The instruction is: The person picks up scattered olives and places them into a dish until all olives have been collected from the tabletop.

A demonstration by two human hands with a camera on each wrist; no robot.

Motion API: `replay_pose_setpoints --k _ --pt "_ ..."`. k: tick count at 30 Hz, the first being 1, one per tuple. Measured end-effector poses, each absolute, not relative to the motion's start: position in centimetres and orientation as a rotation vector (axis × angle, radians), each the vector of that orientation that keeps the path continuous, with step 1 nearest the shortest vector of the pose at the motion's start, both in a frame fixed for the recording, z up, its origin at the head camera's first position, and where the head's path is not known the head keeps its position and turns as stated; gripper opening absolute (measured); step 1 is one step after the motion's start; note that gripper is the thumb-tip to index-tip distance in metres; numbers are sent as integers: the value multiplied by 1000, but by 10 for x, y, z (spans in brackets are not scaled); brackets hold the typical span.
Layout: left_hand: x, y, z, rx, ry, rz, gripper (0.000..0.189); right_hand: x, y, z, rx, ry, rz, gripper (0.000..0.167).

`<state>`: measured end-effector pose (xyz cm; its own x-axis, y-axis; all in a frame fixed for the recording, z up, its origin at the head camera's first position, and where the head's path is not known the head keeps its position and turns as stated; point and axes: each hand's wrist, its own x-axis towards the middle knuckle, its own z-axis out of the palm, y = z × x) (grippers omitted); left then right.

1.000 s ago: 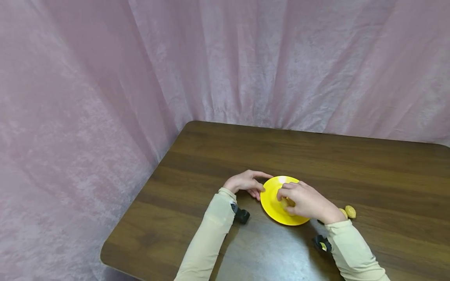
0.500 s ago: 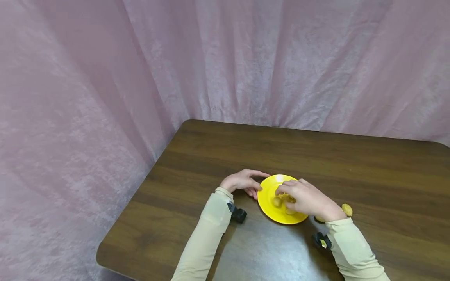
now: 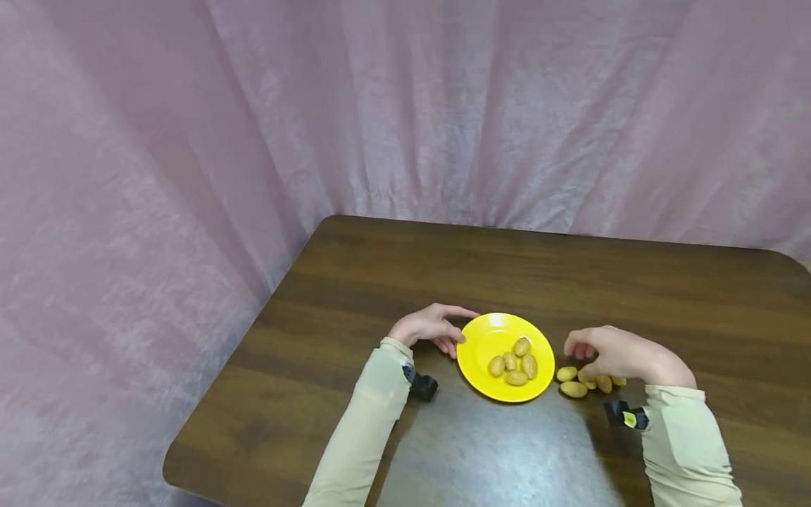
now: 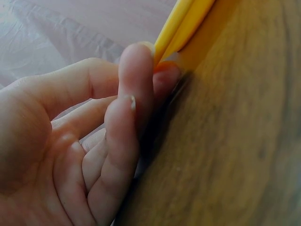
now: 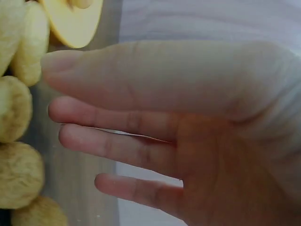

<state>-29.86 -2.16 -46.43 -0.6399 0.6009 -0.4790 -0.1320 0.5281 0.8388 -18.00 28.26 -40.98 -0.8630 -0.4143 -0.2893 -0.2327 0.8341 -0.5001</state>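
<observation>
Left hand (image 3: 427, 327) lightly holds the rim of a yellow plate (image 3: 481, 343), thumb and fingertips at its left edge; how far the fingers reach beneath, I cannot tell. Right hand (image 3: 624, 352) bears nothing, thumb held apart from the fingers, just above a cluster of potato-like lumps (image 3: 573, 389) on the table (image 3: 443, 267), right of the plate and near it. Five more such pieces (image 3: 529, 365) sit in the plate. Step in hand, as I judge it: filling the plate piece by piece, with the right hand at the picking stage. Next move probably calls for closing thumb and fingertips on one lump, then a short carry leftward while the rim is kept steady. Materials: lumps oval to roundish, tan-yellow, skins mottled; plate round, smooth, glossy, likely plastic; tabletop dark brown, wood-grained, rounded at the corners; behind, a pink curtain (image 3: 418, 105) in soft folds, velvety to my eye.
</observation>
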Motion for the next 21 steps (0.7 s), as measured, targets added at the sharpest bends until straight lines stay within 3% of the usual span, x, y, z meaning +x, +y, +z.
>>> replay_pose_setpoints --k 9,21 --pt "-296 -25 -464 381 1955 1187 52 -186 277 -424 -550 2587 -656 15" --pt "-297 -25 -464 404 1964 1180 51 -185 283 -421 -665 2595 -665 19"
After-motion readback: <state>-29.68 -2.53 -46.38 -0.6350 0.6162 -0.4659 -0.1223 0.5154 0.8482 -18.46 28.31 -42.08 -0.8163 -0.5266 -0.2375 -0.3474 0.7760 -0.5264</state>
